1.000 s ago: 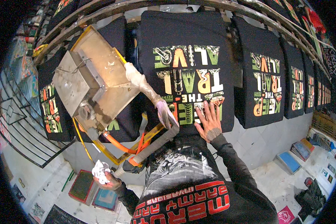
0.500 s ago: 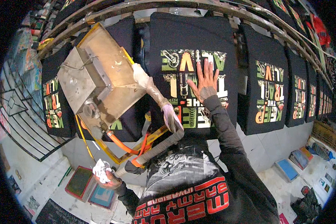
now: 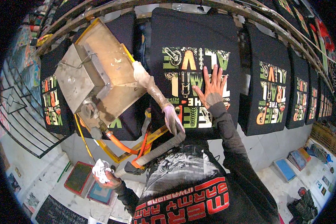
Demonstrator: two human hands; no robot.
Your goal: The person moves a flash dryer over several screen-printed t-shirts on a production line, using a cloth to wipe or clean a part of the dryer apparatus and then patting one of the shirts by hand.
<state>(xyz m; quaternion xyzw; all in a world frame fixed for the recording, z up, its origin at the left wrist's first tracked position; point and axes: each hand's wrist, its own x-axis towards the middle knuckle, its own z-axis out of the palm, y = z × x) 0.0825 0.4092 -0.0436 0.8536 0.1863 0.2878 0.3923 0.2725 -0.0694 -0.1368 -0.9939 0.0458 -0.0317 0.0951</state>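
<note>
My right hand (image 3: 211, 89) rests with fingers spread on the colourful print of the middle black T-shirt (image 3: 194, 28), which lies flat on a board. At lower left, my left hand (image 3: 109, 180) grips a crumpled white cloth or paper (image 3: 100, 168). Left of the middle shirt, a metal heater unit (image 3: 102, 63) with a yellow frame hangs over another shirt, hiding much of it. Its orange hose (image 3: 119, 142) and wrapped arm (image 3: 153, 89) curve down between my two hands, beside the middle shirt.
More printed shirts (image 3: 267, 41) line the right on boards, below wooden rails (image 3: 235, 11). A black metal grille (image 3: 26, 119) stands at far left. Framed screens (image 3: 78, 179) and blue panels (image 3: 283, 168) sit low on both sides. A dark bundle (image 3: 302, 205) lies at lower right.
My right hand has slid up the shirt from the print's bottom edge, then slightly back down to its middle. My left hand with the white item has barely moved.
</note>
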